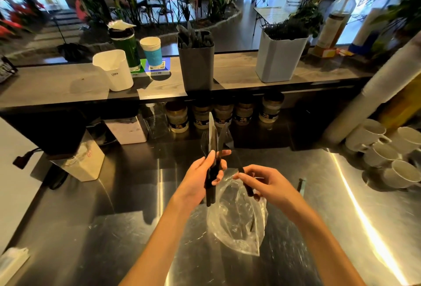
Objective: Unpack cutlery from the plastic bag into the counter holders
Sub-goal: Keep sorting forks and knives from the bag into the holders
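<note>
My left hand (200,175) grips a bundle of black plastic cutlery (213,149), knives and a fork, tips pointing up. My right hand (265,182) pinches one more black cutlery piece (245,177) together with the rim of the clear plastic bag (237,224). The bag hangs down onto the steel counter (114,228), and at least one dark piece still shows inside it. On the raised shelf stand three holders: a dark grey one (197,66) with black cutlery in it, a white one (115,70) to its left, and a light grey one (279,58) holding dark pieces.
Between the holders stand a green canister (126,46) and a paper cup (151,52). Jars (224,114) line the space under the shelf. White mugs (385,146) are stacked at the right. A white container (80,163) and a dark appliance sit at the left.
</note>
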Action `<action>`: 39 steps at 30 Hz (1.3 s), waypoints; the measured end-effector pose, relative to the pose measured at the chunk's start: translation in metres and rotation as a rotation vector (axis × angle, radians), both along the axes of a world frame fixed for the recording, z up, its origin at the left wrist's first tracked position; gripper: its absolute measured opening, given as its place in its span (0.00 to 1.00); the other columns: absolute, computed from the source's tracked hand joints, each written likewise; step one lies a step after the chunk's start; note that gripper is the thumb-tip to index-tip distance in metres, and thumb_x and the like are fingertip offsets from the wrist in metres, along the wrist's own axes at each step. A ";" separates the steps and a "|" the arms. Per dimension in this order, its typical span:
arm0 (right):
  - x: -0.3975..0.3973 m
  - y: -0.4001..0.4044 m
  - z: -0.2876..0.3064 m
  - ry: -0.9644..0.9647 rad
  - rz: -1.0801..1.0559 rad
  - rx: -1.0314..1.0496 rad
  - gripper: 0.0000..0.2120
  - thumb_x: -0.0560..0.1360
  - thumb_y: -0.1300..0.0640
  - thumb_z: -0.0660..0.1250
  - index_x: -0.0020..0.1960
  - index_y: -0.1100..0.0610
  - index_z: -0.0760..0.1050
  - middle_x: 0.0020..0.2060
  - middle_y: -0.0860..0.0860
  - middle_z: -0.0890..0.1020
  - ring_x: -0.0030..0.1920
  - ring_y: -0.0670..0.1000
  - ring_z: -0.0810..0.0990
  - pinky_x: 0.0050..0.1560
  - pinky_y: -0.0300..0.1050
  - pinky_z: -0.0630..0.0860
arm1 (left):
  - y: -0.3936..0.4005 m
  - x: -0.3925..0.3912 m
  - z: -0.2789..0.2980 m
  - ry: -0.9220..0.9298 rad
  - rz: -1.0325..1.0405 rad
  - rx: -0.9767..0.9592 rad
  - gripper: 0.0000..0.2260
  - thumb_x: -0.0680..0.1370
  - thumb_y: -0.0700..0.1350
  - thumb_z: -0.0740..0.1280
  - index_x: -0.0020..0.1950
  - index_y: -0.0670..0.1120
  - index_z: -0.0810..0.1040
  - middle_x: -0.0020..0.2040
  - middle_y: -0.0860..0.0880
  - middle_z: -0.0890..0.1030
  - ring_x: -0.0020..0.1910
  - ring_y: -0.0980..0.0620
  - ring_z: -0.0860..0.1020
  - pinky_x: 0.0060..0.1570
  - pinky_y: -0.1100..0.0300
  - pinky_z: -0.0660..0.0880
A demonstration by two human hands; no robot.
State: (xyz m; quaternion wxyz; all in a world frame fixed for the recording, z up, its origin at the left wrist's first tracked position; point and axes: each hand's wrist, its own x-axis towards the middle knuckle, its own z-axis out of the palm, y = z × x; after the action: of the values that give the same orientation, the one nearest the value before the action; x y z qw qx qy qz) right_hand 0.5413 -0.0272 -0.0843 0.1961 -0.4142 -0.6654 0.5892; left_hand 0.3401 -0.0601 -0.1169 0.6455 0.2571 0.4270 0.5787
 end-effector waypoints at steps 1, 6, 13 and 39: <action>-0.004 -0.002 -0.001 0.000 0.004 0.018 0.08 0.78 0.48 0.69 0.52 0.49 0.84 0.36 0.45 0.83 0.39 0.46 0.82 0.38 0.38 0.76 | 0.001 0.002 0.001 -0.003 0.014 -0.012 0.17 0.85 0.48 0.57 0.65 0.38 0.76 0.40 0.47 0.77 0.30 0.54 0.70 0.27 0.64 0.64; -0.021 -0.009 -0.006 0.043 -0.127 0.103 0.06 0.78 0.50 0.70 0.51 0.50 0.83 0.36 0.47 0.83 0.37 0.46 0.83 0.36 0.39 0.79 | 0.003 0.007 -0.001 0.042 0.088 -0.061 0.18 0.85 0.50 0.57 0.63 0.40 0.79 0.38 0.49 0.74 0.29 0.56 0.66 0.24 0.65 0.58; -0.031 -0.010 -0.007 -0.036 -0.109 0.276 0.06 0.77 0.47 0.71 0.52 0.45 0.84 0.38 0.45 0.85 0.37 0.45 0.84 0.33 0.38 0.78 | 0.003 0.016 0.011 0.105 0.089 -0.108 0.27 0.81 0.64 0.56 0.61 0.44 0.82 0.34 0.50 0.73 0.28 0.57 0.68 0.24 0.66 0.62; -0.047 0.070 0.034 0.063 -0.039 0.088 0.16 0.76 0.46 0.72 0.62 0.51 0.81 0.52 0.47 0.87 0.53 0.46 0.86 0.56 0.44 0.79 | 0.005 0.001 0.032 0.095 -0.164 0.133 0.20 0.86 0.54 0.54 0.62 0.42 0.80 0.36 0.48 0.70 0.28 0.55 0.62 0.26 0.65 0.60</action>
State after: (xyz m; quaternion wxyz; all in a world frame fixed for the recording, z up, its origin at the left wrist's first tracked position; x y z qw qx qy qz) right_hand 0.4942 0.0424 -0.0504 0.2466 -0.3994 -0.6759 0.5682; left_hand 0.3412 -0.0550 -0.0854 0.6512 0.3608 0.3952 0.5382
